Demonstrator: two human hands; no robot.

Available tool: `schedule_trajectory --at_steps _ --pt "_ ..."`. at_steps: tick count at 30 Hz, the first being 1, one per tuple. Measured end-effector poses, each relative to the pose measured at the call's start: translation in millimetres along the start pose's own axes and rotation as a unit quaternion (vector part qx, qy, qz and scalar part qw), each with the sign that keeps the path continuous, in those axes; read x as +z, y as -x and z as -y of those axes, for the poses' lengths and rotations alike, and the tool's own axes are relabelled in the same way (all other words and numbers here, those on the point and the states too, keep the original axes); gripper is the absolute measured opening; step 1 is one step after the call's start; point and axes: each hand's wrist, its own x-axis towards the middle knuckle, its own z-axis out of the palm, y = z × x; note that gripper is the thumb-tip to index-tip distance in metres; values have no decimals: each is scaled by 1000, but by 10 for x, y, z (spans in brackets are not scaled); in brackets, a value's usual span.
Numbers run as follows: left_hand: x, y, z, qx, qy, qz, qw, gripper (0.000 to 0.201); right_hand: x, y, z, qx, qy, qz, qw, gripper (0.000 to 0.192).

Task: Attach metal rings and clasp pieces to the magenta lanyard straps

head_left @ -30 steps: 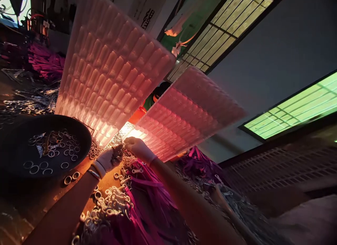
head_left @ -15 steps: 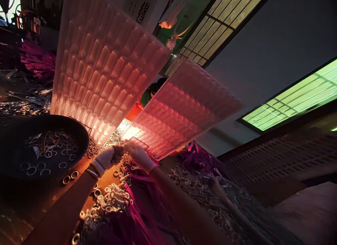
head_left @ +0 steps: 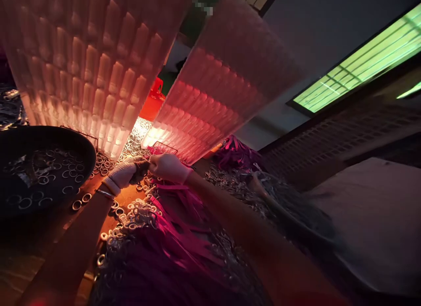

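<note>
The left hand (head_left: 124, 174), in a pale knitted glove with a bangle at the wrist, is curled shut, its fingertips meeting those of the right hand (head_left: 167, 167) over the middle of the table (head_left: 62, 225). The right hand is also closed, thumb and fingers pinched together; the two hands touch at the fingertips, and something small and dark sits between them (too small and dim to tell whether it is a ring, a clip or a strap end). Both hands hover just above a heap of magenta straps (head_left: 184, 240), which spreads from under the right forearm toward the camera. Along the near edge of that heap lies a cluster of metal rings (head_left: 131, 220), most seemingly attached to the strap ends, with a few loose ones scattered on the table under the left wrist.

To the left of the left hand stands a dark round tray (head_left: 85, 150), holding more loose rings. Right of the right forearm lies a grey pile of metal clips (head_left: 240, 189), with another bundle of magenta straps behind it. Two ribbed translucent plastic sheets rise behind the hands, the left sheet (head_left: 82, 64) and the right sheet (head_left: 223, 82), both glowing orange-pink from a bright light low between them.
</note>
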Motion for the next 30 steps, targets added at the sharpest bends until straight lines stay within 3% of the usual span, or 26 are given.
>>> schedule_trajectory --at_steps 3,5,8,13,17,20,22,26,30 --pt "93 -83 40 -12 27 -20 999 16 -153 -11 -43 0 33 35 999 22" --pt "152 -127 44 -25 44 -36 998 22 -219 -1 -61 -36 83 59 994 25" --pt "208 -150 -14 -32 73 -47 996 34 -187 63 -12 -71 133 54 987 33" --pt "226 -64 -175 -29 143 -22 989 39 -39 167 -32 54 -44 -43 997 35" --pt "123 2 -250 32 305 39 951 35 -101 379 -504 106 -270 -141 947 36" --pt "60 -16 -256 51 328 34 943 36 -97 766 -938 187 -384 -122 896 41" --pt "86 -38 -241 31 303 17 952 38 -26 1120 -1150 231 -394 -103 883 44" --pt "275 -6 -205 -9 261 18 965 38 209 1905 -1340 253 -372 -101 888 43" --pt "473 111 -224 -18 228 16 973 37 440 2581 -1318 256 -342 -94 899 34"
